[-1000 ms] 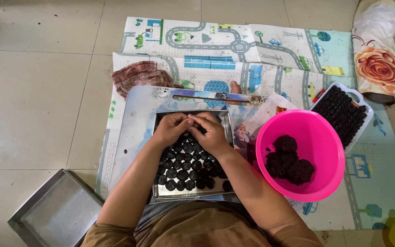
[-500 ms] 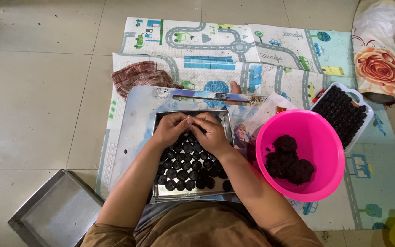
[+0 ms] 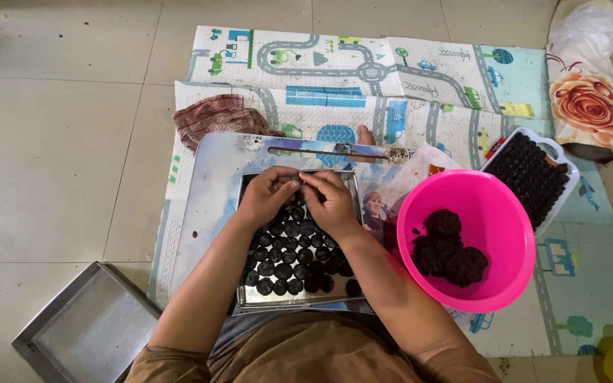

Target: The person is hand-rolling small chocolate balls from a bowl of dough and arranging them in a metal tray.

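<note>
Materials, finish only.
Shiny metal tray under matt, rough dark balls; glossy pink plastic bowl with lumpy matt dark dough; white plastic basket; smooth printed foam-like mat; woven checked cloth; dull grey metal pan; glossy floor tiles.

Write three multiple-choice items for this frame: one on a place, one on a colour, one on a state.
1. Where is the empty metal tray?
A. on the floor tiles, lower left
B. inside the bowl
C. on the flowered bundle

2. What colour is the bowl of dark dough?
A. green
B. pink
C. white

3. What are the hands doing?
A. resting in the bowl
B. lifting the empty tray
C. meeting over the far end of the tray of dark balls

Answers: 1 A, it sits off the mat. 2 B, its rim is bright pink. 3 C, left hand and right hand pinch together there.
</note>
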